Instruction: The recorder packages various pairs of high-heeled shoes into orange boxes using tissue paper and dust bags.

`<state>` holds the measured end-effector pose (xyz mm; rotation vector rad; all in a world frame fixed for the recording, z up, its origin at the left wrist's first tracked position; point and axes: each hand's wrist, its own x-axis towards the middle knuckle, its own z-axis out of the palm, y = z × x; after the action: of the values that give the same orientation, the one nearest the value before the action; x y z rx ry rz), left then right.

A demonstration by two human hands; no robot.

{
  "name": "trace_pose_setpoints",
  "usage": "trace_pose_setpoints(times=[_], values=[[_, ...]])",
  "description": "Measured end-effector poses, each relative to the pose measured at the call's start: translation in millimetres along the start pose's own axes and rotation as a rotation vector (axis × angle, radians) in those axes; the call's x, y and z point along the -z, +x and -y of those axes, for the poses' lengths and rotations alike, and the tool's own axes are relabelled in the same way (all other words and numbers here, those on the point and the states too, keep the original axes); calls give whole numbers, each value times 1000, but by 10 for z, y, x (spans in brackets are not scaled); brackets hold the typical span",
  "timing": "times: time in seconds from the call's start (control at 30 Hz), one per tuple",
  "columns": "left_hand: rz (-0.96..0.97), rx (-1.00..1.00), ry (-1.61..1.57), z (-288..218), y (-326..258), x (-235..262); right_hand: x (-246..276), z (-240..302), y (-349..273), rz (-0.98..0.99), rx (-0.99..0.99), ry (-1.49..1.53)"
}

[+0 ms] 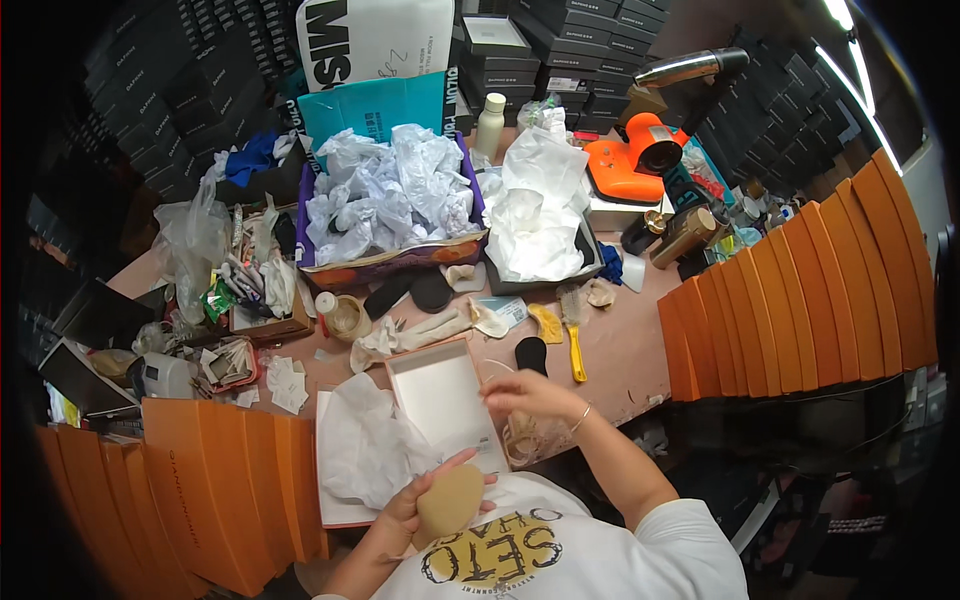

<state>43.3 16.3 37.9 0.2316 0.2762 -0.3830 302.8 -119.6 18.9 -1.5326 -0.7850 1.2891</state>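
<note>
Near my body, my left hand [415, 505] holds a tan, rounded flat piece [450, 500] that looks like the front of a shoe sole. My right hand [535, 395] hovers at the right edge of an open shoe box, fingers bent together; a thin pale strand shows by the fingertips, and I cannot make out whether they hold it. The shoe box [430, 385] is white inside with an orange rim. Left of it, crumpled white tissue paper [365, 450] lies in the other box half [325, 490]. A beige strappy item [520, 440], partly hidden, lies under my right forearm.
Orange boxes stand in rows at left [220, 480] and right [800, 290]. Behind are a purple-edged bin [400, 262] of crumpled paper, a black box [520, 285] with tissue, and an orange machine [625, 175]. A yellow-handled brush [576, 350] and black insole [531, 353] lie nearer.
</note>
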Motion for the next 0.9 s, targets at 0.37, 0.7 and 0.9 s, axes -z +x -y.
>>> trace_pose_setpoints(times=[0.37,0.7,0.9], values=[[-451,-351,-199,324,-218,276,995,-664,1333,-520,104,-952],[-667,-630,-251,176,-167,111,578,-357,1260,-468,46,-667],[-370,-492,-306,34,-97,209,-609,499,65,-442,292,-517]])
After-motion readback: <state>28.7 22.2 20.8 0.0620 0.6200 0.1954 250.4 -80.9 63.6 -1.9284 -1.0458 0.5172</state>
